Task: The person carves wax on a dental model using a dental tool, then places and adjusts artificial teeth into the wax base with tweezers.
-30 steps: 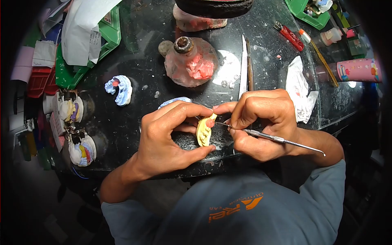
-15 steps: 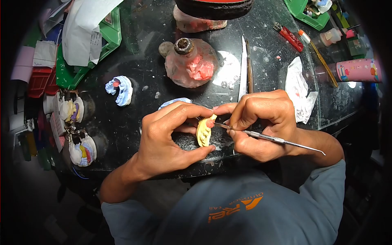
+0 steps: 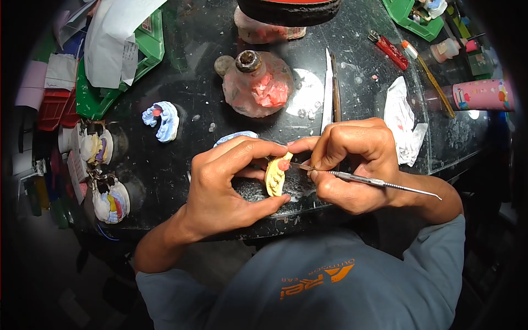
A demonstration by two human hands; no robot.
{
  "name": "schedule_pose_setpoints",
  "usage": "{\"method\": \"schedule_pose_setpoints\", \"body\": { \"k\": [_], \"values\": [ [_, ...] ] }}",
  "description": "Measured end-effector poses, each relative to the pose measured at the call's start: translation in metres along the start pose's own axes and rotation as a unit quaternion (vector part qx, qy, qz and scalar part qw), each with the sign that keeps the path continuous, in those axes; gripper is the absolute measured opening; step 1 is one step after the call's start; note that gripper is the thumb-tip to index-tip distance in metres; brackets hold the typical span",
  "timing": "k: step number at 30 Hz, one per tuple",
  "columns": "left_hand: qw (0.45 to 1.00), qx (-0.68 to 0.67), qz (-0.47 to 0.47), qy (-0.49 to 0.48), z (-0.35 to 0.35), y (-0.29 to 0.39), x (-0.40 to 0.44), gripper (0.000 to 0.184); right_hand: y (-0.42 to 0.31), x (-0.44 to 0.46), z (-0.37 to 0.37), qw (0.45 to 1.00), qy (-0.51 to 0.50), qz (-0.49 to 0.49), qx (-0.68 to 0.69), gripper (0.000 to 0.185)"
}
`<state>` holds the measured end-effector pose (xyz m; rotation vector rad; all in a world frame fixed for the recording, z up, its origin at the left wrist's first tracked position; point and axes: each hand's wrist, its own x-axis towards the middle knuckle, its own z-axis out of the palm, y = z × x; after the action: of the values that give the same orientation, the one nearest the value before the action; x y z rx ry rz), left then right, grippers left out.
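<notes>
Yellow dental model sits pinched in the left hand over the near side of the bench; the right hand grips a metal tool, tip at or just beside the pink lump already on it, perhaps unfinished. Farther left, a blue model bears pink.
</notes>
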<state>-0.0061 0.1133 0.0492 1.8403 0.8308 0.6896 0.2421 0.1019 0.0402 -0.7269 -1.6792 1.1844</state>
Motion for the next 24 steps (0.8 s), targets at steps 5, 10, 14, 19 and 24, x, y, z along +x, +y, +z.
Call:
{"method": "schedule_pose_setpoints", "body": {
  "k": [5,10,14,19,24],
  "values": [
    [1.000,0.019,0.011,0.003,0.0005,0.0001,-0.0001,0.063,0.0032,-0.0011,-0.0007,1.000,-0.001,0.002,0.006,0.020],
    [1.000,0.019,0.014,0.013,0.0015,0.0006,0.0004,0.060,0.0012,0.0000,-0.0007,1.000,-0.006,0.001,0.011,0.019],
    [0.999,0.028,0.021,0.008,0.0012,-0.0002,0.0001,0.062,0.0011,0.0003,-0.0004,1.000,-0.006,-0.001,0.008,0.019],
    [0.999,0.023,0.021,0.010,0.0014,-0.0002,0.0003,0.061,0.0011,0.0000,-0.0008,1.000,-0.008,0.000,0.002,0.020],
    [0.999,0.024,0.020,0.010,0.0011,-0.0004,0.0000,0.062,0.0003,0.0002,-0.0001,1.000,-0.006,-0.008,0.004,0.020]
  ]
}}
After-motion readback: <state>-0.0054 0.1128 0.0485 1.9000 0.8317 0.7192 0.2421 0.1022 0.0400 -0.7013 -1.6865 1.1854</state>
